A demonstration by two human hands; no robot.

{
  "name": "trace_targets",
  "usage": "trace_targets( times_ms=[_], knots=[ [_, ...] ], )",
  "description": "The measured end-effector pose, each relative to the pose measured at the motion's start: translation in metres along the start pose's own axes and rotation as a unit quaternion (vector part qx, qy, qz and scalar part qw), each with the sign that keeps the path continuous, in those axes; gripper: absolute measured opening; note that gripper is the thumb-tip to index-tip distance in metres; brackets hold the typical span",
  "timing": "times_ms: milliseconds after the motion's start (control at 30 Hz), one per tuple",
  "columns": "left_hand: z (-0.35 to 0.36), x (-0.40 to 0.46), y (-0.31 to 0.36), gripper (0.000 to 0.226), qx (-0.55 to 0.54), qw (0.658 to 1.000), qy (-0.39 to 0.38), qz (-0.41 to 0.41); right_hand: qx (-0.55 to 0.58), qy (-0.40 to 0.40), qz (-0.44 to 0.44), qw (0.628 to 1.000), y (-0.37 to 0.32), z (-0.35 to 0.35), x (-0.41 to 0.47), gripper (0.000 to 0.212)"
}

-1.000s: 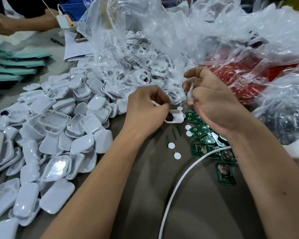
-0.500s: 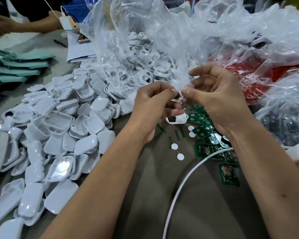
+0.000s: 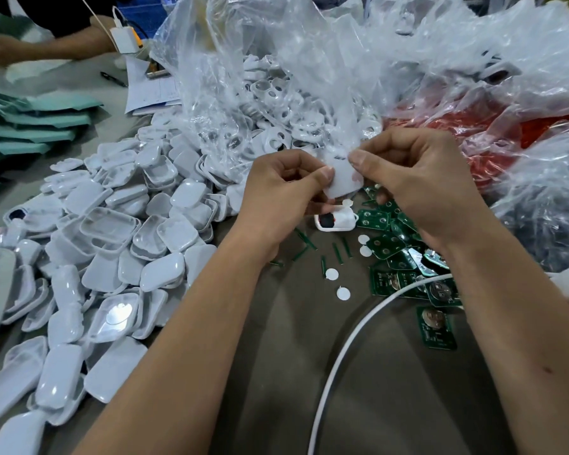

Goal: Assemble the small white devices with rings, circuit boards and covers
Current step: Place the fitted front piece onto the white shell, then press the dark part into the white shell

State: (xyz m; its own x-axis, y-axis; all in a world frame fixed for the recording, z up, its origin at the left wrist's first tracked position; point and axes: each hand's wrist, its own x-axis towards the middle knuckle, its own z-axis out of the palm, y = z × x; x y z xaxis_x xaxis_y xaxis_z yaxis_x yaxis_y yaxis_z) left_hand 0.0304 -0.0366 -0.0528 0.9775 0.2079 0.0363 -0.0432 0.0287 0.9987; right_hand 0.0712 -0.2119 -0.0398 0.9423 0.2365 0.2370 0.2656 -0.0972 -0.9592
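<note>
My left hand (image 3: 280,192) and my right hand (image 3: 418,182) both pinch a small white sheet (image 3: 344,178) held up between them, above the table. Just below it lies a white device base (image 3: 335,221) with a black part inside. Green circuit boards (image 3: 408,257) lie scattered under and beside my right hand. A few white round stickers (image 3: 331,274) and short green strips (image 3: 337,251) lie on the brown table. A big heap of white covers (image 3: 112,241) fills the left side.
Clear plastic bags (image 3: 276,77) with white ringed shells stand behind my hands, a red-filled bag (image 3: 506,133) at right. A white cable (image 3: 342,349) curves across the table. Teal folders (image 3: 30,126) lie far left. Another person's hand (image 3: 0,50) rests at top left.
Both hands rose from the device base on the table and now hold the white sheet higher, pulled out wider between the fingertips. The base stays on the table.
</note>
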Motion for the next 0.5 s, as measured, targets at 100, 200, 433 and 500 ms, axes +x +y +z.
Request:
trace_targets(
  times_ms=[100, 200, 433, 500],
  knots=[
    [-0.006, 0.003, -0.002, 0.019, 0.069, 0.997, -0.011, 0.013, -0.070, 0.005, 0.003, 0.998, 0.002, -0.001, 0.001, 0.008],
    [-0.010, 0.006, -0.004, 0.020, 0.121, 0.992, 0.014, 0.030, -0.095, -0.020, 0.041, 0.994, 0.003, -0.001, 0.000, 0.008],
    [-0.029, 0.007, -0.001, 0.014, 0.207, 0.977, 0.025, 0.039, -0.092, -0.061, 0.048, 0.993, -0.002, 0.002, -0.001, 0.015],
    [-0.030, 0.005, 0.001, 0.023, 0.245, 0.968, -0.005, 0.048, -0.078, -0.086, 0.025, 0.993, -0.005, 0.002, -0.002, 0.015]
  ],
)
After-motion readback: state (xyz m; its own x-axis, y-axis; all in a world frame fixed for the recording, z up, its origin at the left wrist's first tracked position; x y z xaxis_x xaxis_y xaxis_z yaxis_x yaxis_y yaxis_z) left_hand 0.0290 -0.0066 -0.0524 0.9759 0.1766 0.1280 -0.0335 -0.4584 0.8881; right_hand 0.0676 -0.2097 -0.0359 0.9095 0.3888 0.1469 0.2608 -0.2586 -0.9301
